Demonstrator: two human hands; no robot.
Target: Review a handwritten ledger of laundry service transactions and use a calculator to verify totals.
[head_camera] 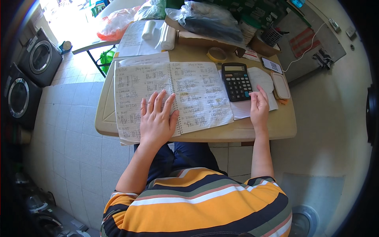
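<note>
A spiral-bound notebook [204,89] lies spread on the tan plastic table [237,130], both pages covered in handwriting. My left hand [158,115] rests flat on its left page near the spiral, fingers spread, hiding some of the writing. To the right of the notebook, a black desktop calculator [235,81] lies on loose sheets of paper [241,109]. At the calculator's lower right corner is my right hand [259,105], fingers bent and holding nothing. Its index or thumb tip is close to the keys; whether it touches them I cannot tell.
A phone [271,65] on a white cable and a lidded plastic container [280,86] lie at the right. Behind are a tape roll [216,55], a mesh pen cup [271,35], plastic-wrapped goods [207,23] and white rolls [167,36]. Front-loading washers [19,96] stand far left.
</note>
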